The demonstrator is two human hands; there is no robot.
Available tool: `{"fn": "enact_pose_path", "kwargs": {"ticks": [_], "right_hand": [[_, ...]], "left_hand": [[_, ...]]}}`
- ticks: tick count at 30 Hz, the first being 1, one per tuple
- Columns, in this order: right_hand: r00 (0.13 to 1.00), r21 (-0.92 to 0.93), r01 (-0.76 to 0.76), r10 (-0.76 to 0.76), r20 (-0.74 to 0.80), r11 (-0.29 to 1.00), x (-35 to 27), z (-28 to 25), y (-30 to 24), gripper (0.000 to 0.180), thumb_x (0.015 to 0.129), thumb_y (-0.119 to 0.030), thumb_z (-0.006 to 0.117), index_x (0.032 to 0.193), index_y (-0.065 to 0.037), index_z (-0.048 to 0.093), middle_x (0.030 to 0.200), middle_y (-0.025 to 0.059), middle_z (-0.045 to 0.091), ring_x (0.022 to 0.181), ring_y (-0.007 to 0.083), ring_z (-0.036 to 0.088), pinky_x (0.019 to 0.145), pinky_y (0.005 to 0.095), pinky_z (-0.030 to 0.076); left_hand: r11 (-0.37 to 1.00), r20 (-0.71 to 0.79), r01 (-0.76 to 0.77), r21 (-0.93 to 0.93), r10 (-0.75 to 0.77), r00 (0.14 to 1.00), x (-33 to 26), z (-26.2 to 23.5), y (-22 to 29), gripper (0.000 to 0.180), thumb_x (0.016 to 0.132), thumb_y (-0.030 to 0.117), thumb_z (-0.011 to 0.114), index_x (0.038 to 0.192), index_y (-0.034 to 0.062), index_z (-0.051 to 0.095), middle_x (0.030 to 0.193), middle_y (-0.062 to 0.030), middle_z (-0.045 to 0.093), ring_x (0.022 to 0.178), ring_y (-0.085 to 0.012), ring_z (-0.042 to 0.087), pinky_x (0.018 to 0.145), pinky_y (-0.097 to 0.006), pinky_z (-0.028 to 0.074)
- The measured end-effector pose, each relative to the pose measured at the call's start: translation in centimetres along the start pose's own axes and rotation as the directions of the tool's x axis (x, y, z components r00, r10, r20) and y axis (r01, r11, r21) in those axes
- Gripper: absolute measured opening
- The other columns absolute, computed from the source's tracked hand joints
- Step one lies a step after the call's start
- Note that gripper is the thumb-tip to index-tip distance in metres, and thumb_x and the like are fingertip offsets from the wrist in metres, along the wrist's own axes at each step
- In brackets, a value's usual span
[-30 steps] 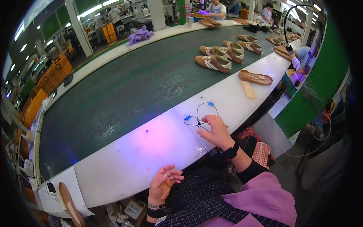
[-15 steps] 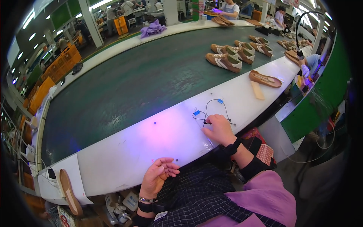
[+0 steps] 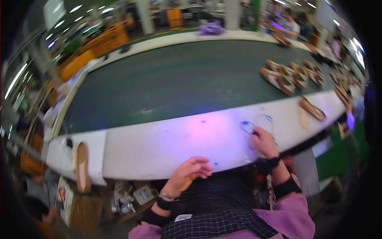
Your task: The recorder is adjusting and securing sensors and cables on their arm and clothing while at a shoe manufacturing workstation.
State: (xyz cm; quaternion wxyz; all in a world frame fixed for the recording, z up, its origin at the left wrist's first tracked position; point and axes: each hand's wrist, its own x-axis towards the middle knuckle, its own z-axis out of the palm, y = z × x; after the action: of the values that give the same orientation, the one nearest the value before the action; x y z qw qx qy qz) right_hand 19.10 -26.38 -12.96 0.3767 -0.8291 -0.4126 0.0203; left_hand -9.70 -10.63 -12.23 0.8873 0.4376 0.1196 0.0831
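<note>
My right hand (image 3: 263, 141) is over the white worktop, its fingers closed round a dark part of a thin black cord (image 3: 273, 129). The cord lies in loops. One blue binder clip (image 3: 245, 123) sits on it left of the hand and another blue clip (image 3: 269, 118) just beyond. My left hand (image 3: 189, 173) hovers at the worktop's near edge, fingers loosely curled and apart, with nothing seen in it. A pinkish-purple patch of light falls on the worktop between the hands. Motion blurs the picture.
Beyond the white worktop (image 3: 139, 155) runs a wide green belt (image 3: 171, 79) with several brown-and-white shoes (image 3: 277, 79). A tan shoe-shaped piece (image 3: 312, 108) and a pale strip (image 3: 303, 119) lie at right. At left a tan sole-shaped piece (image 3: 82, 167) rests on white paper (image 3: 95, 155).
The whole view has swung left, so things appear farther right. My right hand stays at the cord, its fingers now more tightly closed. My left hand still hovers near the edge.
</note>
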Motion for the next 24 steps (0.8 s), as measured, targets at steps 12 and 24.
{"fn": "enact_pose_path", "kwargs": {"ticks": [12, 24], "right_hand": [[0.953, 0.868, -0.199, -0.116, 0.28, 0.454, -1.4, -2.1, -9.0, 0.007, 0.083, -0.011, 0.045, 0.086, -0.005, 0.041, 0.056, 0.0023, 0.041, 0.049, 0.0124, 0.047, 0.056, 0.0283, 0.048], [0.717, 0.831, -0.531, -0.435, 0.545, 0.166, -1.6, 0.1, -13.5, 0.019, 0.08, -0.01, 0.054, 0.087, 0.0, 0.039, 0.058, 0.0226, 0.053, 0.037, 0.0286, 0.052, 0.035, 0.0382, 0.05]], "left_hand": [[0.956, -0.036, -0.204, 0.211, 0.216, 0.976, 1.5, 1.2, -1.0, 0.054, 0.081, 0.018, 0.058, 0.129, 0.0057, 0.039, 0.123, -0.0062, 0.045, 0.11, -0.0156, 0.044, 0.082, -0.028, 0.042], [0.917, 0.2, -0.285, 0.279, 0.235, 0.951, 1.6, 1.5, -1.0, 0.029, 0.083, 0.016, 0.057, 0.109, 0.004, 0.055, 0.101, -0.0011, 0.056, 0.092, -0.0108, 0.048, 0.083, -0.025, 0.039]]}}
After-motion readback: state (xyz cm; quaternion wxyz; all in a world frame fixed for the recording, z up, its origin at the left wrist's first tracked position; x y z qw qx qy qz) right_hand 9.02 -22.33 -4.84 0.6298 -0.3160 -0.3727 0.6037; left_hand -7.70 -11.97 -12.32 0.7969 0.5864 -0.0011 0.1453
